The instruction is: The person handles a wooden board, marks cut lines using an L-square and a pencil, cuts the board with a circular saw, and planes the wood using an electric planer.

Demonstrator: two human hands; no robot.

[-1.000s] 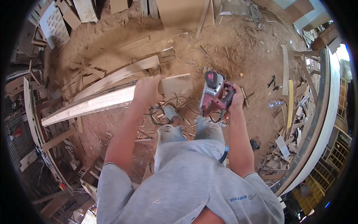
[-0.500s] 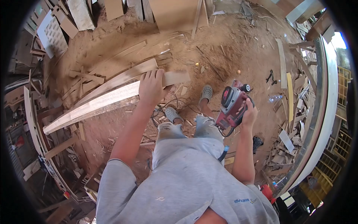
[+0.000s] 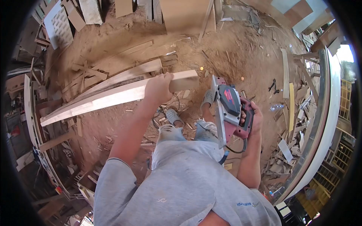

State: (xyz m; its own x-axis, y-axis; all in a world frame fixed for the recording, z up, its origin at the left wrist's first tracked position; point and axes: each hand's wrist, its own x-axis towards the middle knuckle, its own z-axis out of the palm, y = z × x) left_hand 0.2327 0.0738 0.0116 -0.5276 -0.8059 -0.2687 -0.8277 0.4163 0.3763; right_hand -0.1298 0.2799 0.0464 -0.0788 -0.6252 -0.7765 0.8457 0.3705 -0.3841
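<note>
My left hand is wrapped round a long pale wooden beam, close to its near right end. The beam runs off to the left, its far end near a frame at the left side. In my right hand is a red and grey electric hand planer, gripped by its rear handle. The planer is tipped on its side, its flat metal sole facing left towards the beam's end and apart from it. A dark cord hangs from the handle.
Behind the beam lies another plank among loose offcuts. My feet in grey clogs stand on a dirt floor strewn with wood scraps. Scrap wood is heaped at right beside a long white-edged board. Sheets lean at the back.
My right hand has turned the planer so its sole faces left, and lifted it nearer. My left hand and the beam's near end have shifted right, the beam's end rolling slightly.
</note>
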